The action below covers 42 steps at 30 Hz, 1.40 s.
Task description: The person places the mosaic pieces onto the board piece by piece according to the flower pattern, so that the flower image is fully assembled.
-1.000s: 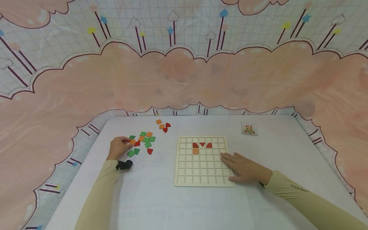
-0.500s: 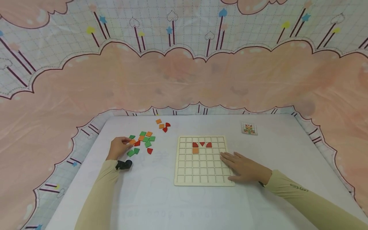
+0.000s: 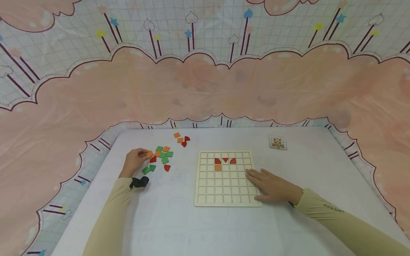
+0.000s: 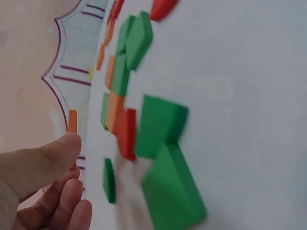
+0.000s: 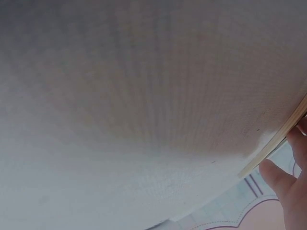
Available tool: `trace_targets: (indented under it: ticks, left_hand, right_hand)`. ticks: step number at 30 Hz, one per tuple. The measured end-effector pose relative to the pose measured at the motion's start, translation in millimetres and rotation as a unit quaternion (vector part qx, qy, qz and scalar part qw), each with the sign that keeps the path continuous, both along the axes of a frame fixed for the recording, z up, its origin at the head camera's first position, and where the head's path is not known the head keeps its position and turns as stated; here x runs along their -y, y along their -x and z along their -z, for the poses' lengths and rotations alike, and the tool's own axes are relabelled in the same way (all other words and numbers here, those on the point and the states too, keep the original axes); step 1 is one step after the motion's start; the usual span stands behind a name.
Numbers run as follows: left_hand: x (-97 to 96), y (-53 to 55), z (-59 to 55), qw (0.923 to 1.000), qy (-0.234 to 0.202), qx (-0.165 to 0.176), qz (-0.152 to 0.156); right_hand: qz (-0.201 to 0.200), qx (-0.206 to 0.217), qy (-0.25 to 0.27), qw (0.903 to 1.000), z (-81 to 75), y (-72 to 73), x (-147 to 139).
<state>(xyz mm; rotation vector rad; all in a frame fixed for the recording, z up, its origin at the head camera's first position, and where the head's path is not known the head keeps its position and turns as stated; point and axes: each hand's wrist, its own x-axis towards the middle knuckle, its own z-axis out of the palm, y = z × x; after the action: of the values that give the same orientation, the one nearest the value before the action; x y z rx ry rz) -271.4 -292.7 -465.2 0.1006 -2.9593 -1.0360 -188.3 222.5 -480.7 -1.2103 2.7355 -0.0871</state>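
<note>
Between thumb and fingers, my left hand [image 3: 133, 161] pinches an orange square tile [image 4: 72, 121], raised off the table beside the loose pieces. Near it lie several green tiles [image 3: 164, 161], orange tiles [image 3: 166, 149] and red quarter-round tiles [image 3: 167, 168]. My right hand [image 3: 275, 186] rests flat with its fingers on the right edge of the pale gridded board [image 3: 226, 206]. Set in the board's upper rows are two red quarter-rounds [image 3: 233, 161], a small red triangle [image 3: 225, 160] and an orange square [image 3: 218, 167] under the left quarter-round.
A small pattern card [image 3: 277, 142] lies at the back right of the white table [image 3: 179, 227]. Behind the left pile sits a small group of orange squares [image 3: 177, 135] and red quarter-rounds [image 3: 187, 138]. A patterned cloth [image 3: 205, 89] hangs behind the table.
My left hand has lifted the orange square tile up and slightly away from the other pieces. My right hand stays on the board's edge.
</note>
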Motion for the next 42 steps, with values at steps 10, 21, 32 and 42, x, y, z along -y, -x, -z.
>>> trace_targets:
  ticks: [10, 21, 32, 42]
  left_hand:
    - [-42.0, 2.8, -18.4, 0.9984, -0.014, -0.024, 0.049]
    - [-105.3, -3.0, -28.4, 0.9916, -0.018, -0.042, 0.121]
    - [-159.8, -8.6, -15.6, 0.9797, -0.023, -0.027, 0.197]
    - [-205.7, -14.9, -7.4, 0.9639, -0.045, -0.014, 0.262]
  right_hand:
    - [0.000, 0.001, -0.004, 1.0000, 2.7, 1.4, -0.9]
    - [-0.004, 0.003, -0.003, 1.0000, 0.8, 0.7, 0.1]
    - [-0.011, -0.012, -0.011, 0.9998, -0.5, 0.5, 0.1]
    - [-0.009, -0.006, -0.012, 0.9999, 0.7, 1.5, 0.5]
